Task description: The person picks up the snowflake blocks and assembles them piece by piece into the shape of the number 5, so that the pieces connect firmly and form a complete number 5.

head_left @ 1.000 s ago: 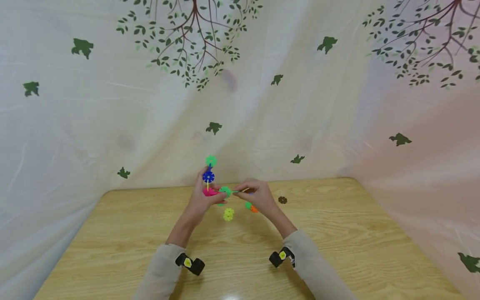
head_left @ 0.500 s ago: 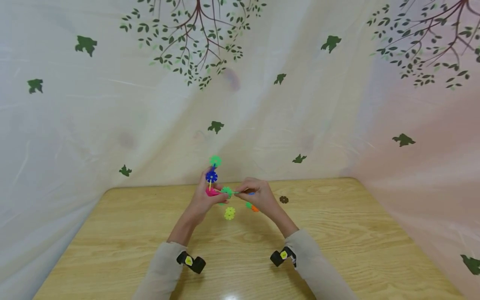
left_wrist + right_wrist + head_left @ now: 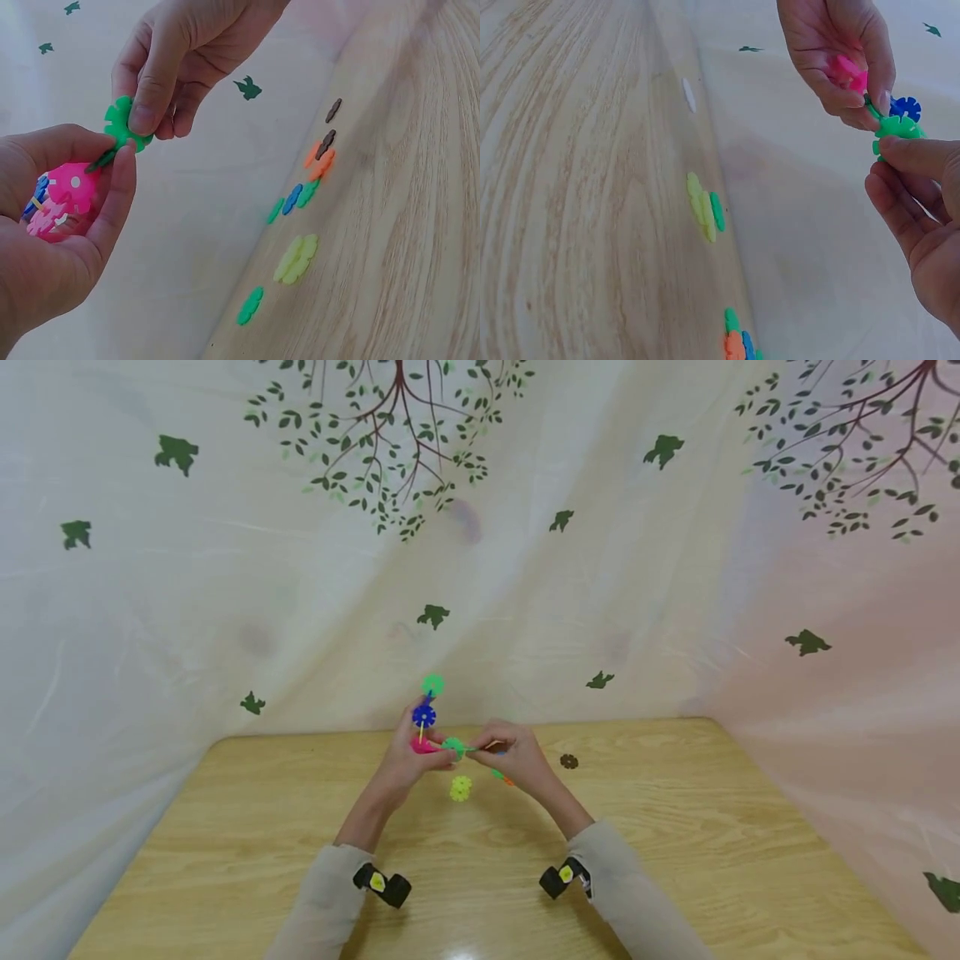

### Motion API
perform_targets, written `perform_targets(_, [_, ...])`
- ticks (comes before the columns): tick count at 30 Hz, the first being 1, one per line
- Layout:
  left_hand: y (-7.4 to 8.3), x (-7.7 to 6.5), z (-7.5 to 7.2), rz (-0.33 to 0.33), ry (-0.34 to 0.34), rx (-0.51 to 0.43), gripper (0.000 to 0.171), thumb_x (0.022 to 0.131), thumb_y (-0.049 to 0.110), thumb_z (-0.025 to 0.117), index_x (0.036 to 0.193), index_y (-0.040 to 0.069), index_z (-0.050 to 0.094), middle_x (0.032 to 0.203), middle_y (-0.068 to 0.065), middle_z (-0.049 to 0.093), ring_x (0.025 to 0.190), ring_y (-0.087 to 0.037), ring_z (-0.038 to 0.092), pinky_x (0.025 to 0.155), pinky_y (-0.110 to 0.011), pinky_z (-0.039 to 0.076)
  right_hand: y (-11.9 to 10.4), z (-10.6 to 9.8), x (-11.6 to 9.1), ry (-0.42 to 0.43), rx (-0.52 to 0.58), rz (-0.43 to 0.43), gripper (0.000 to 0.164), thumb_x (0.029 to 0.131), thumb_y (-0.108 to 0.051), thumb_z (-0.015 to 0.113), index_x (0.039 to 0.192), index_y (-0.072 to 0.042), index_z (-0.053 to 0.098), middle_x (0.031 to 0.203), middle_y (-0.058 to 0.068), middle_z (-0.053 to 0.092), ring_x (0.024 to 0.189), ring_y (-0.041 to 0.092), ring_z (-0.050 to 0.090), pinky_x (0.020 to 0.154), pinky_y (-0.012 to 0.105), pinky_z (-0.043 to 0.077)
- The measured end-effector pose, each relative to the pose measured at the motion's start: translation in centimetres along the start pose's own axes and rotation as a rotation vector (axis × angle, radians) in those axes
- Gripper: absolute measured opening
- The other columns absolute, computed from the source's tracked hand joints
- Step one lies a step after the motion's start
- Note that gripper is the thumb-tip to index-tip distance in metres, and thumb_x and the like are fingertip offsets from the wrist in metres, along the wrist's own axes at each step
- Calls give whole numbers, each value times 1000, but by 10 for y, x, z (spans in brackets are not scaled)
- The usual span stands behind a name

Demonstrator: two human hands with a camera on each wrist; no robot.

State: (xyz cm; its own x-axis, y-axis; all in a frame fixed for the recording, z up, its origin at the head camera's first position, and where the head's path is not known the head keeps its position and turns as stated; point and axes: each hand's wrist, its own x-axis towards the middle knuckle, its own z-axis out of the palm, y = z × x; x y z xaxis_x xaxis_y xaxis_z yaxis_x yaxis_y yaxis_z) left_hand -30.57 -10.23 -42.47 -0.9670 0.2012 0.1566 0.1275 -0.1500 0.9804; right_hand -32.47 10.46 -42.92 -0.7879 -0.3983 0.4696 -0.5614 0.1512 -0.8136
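Fingers pinching: left hand [image 3: 56, 225], 1 green notched plastic disc [image 3: 453, 747] | right hand [image 3: 519, 755], 1 matching disc [image 3: 118, 120] | bench [image 3: 465, 868]: I count 2 yellow flower-shaped discs [image 3: 302, 259]

In the head view, the right hand [image 3: 521, 758] hides most of an orange disc [image 3: 508, 781] and a green disc [image 3: 497, 773], leaving only slivers, while both sleeves [image 3: 318, 902] run off the bottom edge. From the left wrist, the left hand [image 3: 52, 262], cropped by the left edge, hides parts of the pink discs [image 3: 84, 192] and a blue disc [image 3: 39, 186]; fingers [image 3: 148, 101] cover part of the held green disc [image 3: 118, 124]. At the right wrist, the bottom edge cuts through a cluster of discs [image 3: 735, 346].
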Motion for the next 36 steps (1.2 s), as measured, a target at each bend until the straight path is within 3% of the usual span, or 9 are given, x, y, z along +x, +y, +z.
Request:
perform_targets(7, [-2, 2, -4, -18, 40, 32, 96, 85, -12, 73, 162, 22, 25, 105, -9, 58, 77, -14, 70, 74, -34, 64, -1, -6, 0, -23, 6, 66, 11, 89, -3, 77, 99, -1, 78, 98, 19, 72, 88, 10, 68, 79, 27, 61])
perform_targets(16, [-2, 3, -13, -49, 47, 79, 93, 88, -5, 75, 161, 23, 26, 119, -21, 61, 83, -16, 74, 76, -35, 64, 6, -17, 1, -136, -61, 161, 23, 91, -10, 77, 113, -2, 75, 110, 19, 75, 96, 20, 71, 82, 26, 59])
perform_targets(20, [-1, 4, -18, -49, 31, 80, 93, 88, -5, 74, 162, 21, 25, 119, -23, 60, 87, -22, 74, 76, -36, 64, 11, -20, 2, -202, -100, 197, 21, 90, -8, 77, 111, -4, 76, 105, 15, 77, 89, 16, 70, 77, 26, 58])
perform_targets(24, [1, 4, -22, -58, 12, 90, 91, 89, -5, 73, 162, 20, 25, 121, -23, 59, 91, -27, 74, 77, -37, 64, 21, -19, 6, -297, -143, 207, 20, 90, -3, 75, 109, 3, 74, 98, 16, 77, 84, 10, 69, 76, 24, 58])
perform_targets(29, [1, 4, -22, -66, -1, 99, 91, 89, -5, 73, 161, 22, 26, 116, -15, 60, 86, -20, 73, 77, -36, 64, 37, -15, 11, -402, -162, 184, 21, 90, 1, 74, 108, 11, 71, 95, 21, 76, 84, 14, 71, 74, 22, 58])
perform_targets(36, [0, 5, -22, -70, -4, 92, 91, 88, -6, 72, 161, 24, 27, 113, -12, 58, 83, -15, 72, 77, -36, 64, 52, -9, 16, -465, -211, 267, 21, 89, -4, 77, 108, 4, 74, 92, 14, 75, 75, 4, 65, 62, 24, 57])
